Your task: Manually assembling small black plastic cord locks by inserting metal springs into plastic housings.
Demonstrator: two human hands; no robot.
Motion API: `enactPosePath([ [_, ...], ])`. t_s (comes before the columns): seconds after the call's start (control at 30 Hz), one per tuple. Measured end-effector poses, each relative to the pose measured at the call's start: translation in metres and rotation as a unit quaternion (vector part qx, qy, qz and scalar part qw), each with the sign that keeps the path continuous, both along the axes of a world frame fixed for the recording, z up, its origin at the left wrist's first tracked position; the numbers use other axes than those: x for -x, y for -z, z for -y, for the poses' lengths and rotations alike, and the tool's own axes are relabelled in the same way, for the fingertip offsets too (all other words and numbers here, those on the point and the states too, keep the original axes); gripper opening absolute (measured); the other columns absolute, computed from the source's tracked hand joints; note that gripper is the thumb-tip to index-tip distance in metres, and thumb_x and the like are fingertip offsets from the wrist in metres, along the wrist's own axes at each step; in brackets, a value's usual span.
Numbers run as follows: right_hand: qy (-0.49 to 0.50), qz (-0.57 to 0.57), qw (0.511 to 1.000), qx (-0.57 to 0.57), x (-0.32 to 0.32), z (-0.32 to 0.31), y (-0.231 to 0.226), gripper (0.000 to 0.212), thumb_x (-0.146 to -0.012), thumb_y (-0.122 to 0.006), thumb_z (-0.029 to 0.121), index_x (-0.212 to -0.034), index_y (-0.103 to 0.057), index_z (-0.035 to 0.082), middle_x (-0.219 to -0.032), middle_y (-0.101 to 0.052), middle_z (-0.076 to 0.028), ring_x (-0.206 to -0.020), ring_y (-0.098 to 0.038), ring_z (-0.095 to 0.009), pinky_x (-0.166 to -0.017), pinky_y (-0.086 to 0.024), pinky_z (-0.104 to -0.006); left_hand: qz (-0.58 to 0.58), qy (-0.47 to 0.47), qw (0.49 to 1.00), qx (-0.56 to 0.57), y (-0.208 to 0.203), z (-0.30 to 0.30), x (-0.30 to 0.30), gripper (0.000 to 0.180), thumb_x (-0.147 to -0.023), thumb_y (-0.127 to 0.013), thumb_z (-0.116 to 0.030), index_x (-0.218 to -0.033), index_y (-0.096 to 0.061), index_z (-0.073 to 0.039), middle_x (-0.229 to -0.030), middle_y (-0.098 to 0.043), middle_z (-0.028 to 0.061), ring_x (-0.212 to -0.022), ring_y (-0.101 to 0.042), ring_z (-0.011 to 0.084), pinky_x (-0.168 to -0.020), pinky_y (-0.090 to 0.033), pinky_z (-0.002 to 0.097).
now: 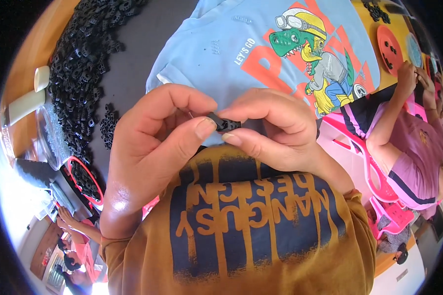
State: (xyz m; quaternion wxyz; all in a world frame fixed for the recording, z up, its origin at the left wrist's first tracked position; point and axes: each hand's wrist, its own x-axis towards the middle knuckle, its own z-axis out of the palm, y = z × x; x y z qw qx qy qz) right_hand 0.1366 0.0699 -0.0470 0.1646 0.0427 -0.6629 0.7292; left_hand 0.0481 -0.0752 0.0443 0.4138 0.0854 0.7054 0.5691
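Brown shirt [275, 216], fingers [261, 109] barely apart, pinching black part [226, 123], perhaps plastic

Lettering in two spots, both on clothing. 1 o'clock: light-blue printed fabric garment [197, 64] has big red-orange block capitals [275, 64], partly covered by the green cartoon dinosaur print [300, 37]; one short line of small slanted capitals [244, 51] sits at the dinosaur's 8 o'clock. 6 o'clock: mustard-brown fabric shirt [236, 231] carries two rows of brown capitals on dark navy bands, upside down in this view; the upper, shorter row is partly lost in folds. Round mark [360, 91] at the dinosaur's 4 o'clock: too small to read.
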Motion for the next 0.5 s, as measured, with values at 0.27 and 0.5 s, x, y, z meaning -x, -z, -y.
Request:
enactPosePath([
  [0.27,0.011,-0.01,1.0,0.002,0.0,0.002,0.001,0.016,-0.077,-0.068,0.003,-0.093,-0.065,0.003,-0.077,-0.062,-0.004,-0.064,-0.056,-0.014,-0.054,-0.042,-0.0241,-0.065,0.049,0.996,0.042,-0.003,0.004,0.006,0.015,-0.083,-0.061,-0.008,-0.094,-0.059,0.002,-0.082,-0.055,-0.0004,-0.069,-0.047,0.0041,-0.062,-0.035,0.017],
  [0.5,0.026,-0.004,1.0,-0.016,0.0,0.004,0.003,0.013,-0.077,-0.068,0.005,-0.089,-0.064,0.003,-0.073,-0.059,-0.004,-0.062,-0.055,-0.016,-0.053,-0.041,-0.0266,-0.25,0.182,0.95,0.042,0.006,0.009,0.015,0.008,-0.083,-0.059,-0.003,-0.089,-0.057,0.002,-0.082,-0.053,0.0039,-0.074,-0.049,0.0109,-0.067,-0.038,0.0228],
])
